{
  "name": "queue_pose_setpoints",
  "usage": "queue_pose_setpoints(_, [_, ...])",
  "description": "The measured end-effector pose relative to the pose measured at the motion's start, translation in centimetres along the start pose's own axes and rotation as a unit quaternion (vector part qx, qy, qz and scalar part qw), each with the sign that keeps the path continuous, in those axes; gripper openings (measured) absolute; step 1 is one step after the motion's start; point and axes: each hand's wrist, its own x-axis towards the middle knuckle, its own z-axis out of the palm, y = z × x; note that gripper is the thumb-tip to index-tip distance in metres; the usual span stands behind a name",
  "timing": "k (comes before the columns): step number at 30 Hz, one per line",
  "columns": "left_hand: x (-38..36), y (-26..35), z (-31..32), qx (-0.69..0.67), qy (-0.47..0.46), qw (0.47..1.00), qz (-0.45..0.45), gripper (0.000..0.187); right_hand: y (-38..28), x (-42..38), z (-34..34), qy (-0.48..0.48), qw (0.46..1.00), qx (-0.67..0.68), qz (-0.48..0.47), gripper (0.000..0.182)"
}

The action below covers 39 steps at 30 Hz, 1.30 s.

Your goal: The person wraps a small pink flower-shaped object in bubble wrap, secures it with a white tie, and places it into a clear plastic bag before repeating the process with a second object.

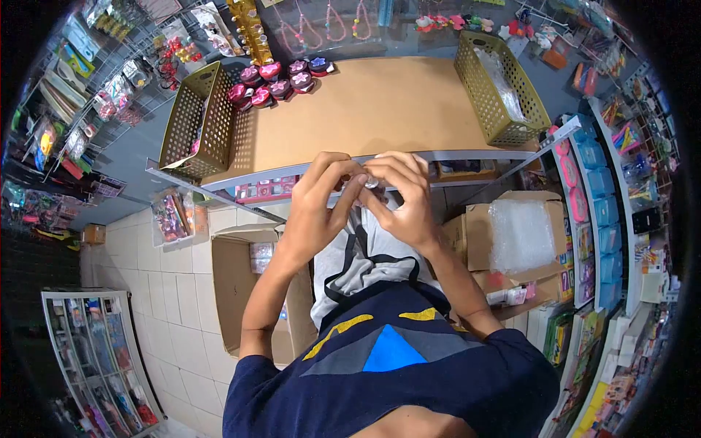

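Observation:
My left hand point(315, 201) and my right hand point(406, 198) meet in front of my chest, near the front edge of the wooden shelf point(350, 102). Fingers and thumbs of both are pinched together around a small shiny, clear-looking piece point(372, 182). Most of it is hidden behind the fingertips, so its kind cannot be made out. Beyond the hands, at the shelf's back left, sits a group of small round pink and dark items with flower tops point(280, 89).
Olive perforated baskets stand on the shelf's left point(174, 139) and right point(537, 117), the right one holding clear plastic packs. Below are an open cardboard box point(228, 292) and a box with bubble wrap point(522, 233). Racks of hanging goods line both sides.

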Motion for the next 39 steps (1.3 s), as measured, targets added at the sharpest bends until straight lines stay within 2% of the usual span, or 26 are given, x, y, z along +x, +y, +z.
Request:
queue_pose_setpoints(5, [-0.9,0.1,0.2,0.007,0.015,0.999,-0.028,0.012,-0.5,-0.1,0.8,0.018,0.998,-0.044,-0.028,0.021])
queue_pose_setpoints(10, [-1.8,-0.3,0.5,-0.044,0.052,0.995,-0.069,0.011,0.2,-0.4,1.7,-0.016,0.999,0.029,0.005,0.021])
queue_pose_setpoints(16, [-2.1,-0.5,-0.2,-0.001,0.027,0.999,-0.044,0.01,1.1,-0.5,1.5,-0.067,0.983,0.17,0.029,0.02])
queue_pose_setpoints(20, [-3.1,-0.8,0.5,-0.01,0.077,0.995,-0.062,0.009,0.7,-0.4,1.9,-0.062,0.993,0.105,-0.003,0.019])
queue_pose_setpoints(24, [-3.2,-0.8,1.0,-0.009,0.152,0.988,-0.018,0.008,0.6,-0.4,2.2,-0.048,0.994,0.094,-0.036,0.02])
queue_pose_setpoints(26, [-2.9,-0.6,0.8,-0.024,0.137,0.99,-0.027,0.008,0.2,0.4,1.2,-0.053,0.993,0.095,-0.04,0.02])
queue_pose_setpoints(27, [-2.7,-0.6,0.4,-0.043,0.122,0.991,-0.038,0.008,0.4,0.7,0.9,-0.073,0.988,0.127,-0.039,0.025])
queue_pose_setpoints(28, [-2.2,-0.8,0.2,-0.061,0.108,0.991,-0.046,0.008,0.3,1.2,0.5,-0.099,0.981,0.164,-0.023,0.029])
queue_pose_setpoints(30, [-1.7,-0.8,0.5,-0.088,0.141,0.986,-0.03,0.007,-0.2,1.8,-0.1,-0.149,0.96,0.237,0.012,0.038])
queue_pose_setpoints(32, [-1.4,-0.7,0.4,-0.103,0.161,0.981,-0.027,0.007,0.3,0.7,0.0,-0.199,0.944,0.26,0.026,0.063])
queue_pose_setpoints(34, [-2.1,-0.8,0.8,-0.151,0.183,0.969,-0.07,0.006,-0.2,-0.6,1.2,-0.158,0.875,0.425,0.171,0.075])
queue_pose_setpoints(35, [-2.4,-1.0,0.8,-0.163,0.183,0.967,-0.073,0.009,0.5,-1.1,1.9,-0.139,0.867,0.449,0.167,0.08])
queue_pose_setpoints(38, [-3.6,-2.3,0.6,-0.239,0.206,0.944,-0.096,0.02,1.5,-2.2,3.2,-0.072,0.849,0.478,0.215,0.071])
queue_pose_setpoints(39, [-3.7,-2.5,0.3,-0.271,0.217,0.932,-0.105,0.024,1.4,-1.9,3.0,-0.07,0.868,0.447,0.204,0.065])
